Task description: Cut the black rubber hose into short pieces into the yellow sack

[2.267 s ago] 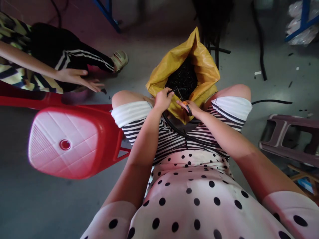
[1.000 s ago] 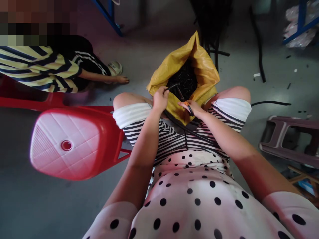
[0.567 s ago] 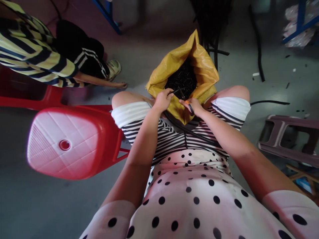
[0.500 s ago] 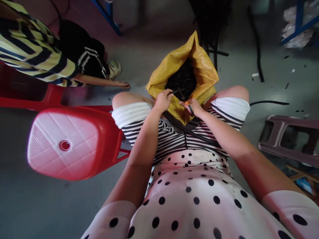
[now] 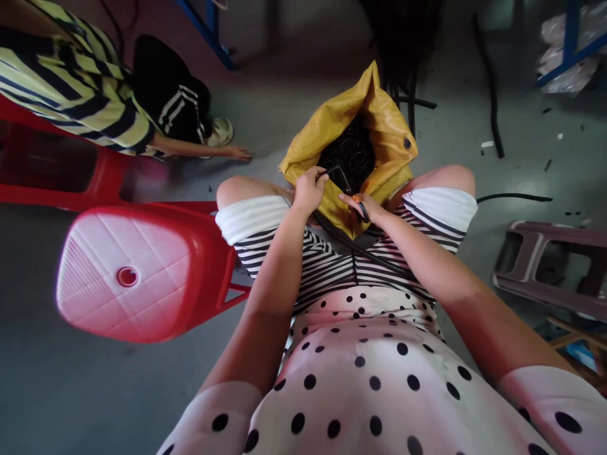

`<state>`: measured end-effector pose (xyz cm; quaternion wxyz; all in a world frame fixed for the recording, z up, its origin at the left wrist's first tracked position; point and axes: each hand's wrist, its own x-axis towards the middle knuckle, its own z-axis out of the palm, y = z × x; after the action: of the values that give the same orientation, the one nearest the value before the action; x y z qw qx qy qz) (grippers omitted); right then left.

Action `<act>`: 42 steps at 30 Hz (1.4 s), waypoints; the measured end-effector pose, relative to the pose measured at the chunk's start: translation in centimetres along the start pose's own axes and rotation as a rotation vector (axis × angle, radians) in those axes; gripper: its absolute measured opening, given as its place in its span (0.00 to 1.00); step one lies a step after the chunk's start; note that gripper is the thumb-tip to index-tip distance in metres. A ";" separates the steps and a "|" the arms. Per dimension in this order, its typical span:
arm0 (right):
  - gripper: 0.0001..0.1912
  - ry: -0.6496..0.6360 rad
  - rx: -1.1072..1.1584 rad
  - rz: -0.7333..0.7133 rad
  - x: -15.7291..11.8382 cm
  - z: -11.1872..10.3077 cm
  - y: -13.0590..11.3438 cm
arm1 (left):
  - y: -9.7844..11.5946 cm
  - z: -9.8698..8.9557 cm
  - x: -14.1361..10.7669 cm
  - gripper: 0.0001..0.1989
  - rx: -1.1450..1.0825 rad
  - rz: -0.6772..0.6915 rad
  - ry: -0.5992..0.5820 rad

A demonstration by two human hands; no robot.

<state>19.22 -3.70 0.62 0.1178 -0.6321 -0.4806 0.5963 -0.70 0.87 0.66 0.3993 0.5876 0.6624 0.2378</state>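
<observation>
My left hand (image 5: 309,191) is closed around a thin black ribbed tube (image 5: 379,260), whose short end sticks out over the sack. The rest of that tube trails across my lap. My right hand (image 5: 372,208) grips scissors (image 5: 363,210) with orange and black handles; their blades point up and left, close to the tube's end. Whether the blades touch the tube I cannot tell. Between my knees stands an open yellow sack (image 5: 308,142), and inside it lie many short black tube pieces (image 5: 348,148). A small dark round spot (image 5: 406,143) shows on the sack's right flap.
To the left are a red stool (image 5: 128,246) and a seated person in a striped shirt (image 5: 95,95), one hand (image 5: 241,153) held low. Long black tubes (image 5: 490,88) lie on the floor ahead. A brown stool (image 5: 550,259) stands at right.
The scissor blades look wider apart near the tube's end. A dark spot now shows on the sack's right flap. My hands have barely moved; the seated person's arm has shifted slightly.
</observation>
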 end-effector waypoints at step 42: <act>0.23 0.153 -0.398 -0.043 -1.3 0.1 -2.2 | 2.2 0.3 -2.1 0.12 -0.480 -0.248 -0.183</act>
<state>18.33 -3.53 3.02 0.0397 -0.6759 -0.5918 0.4373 0.87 -0.82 2.74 0.6110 0.4097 0.6154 0.2830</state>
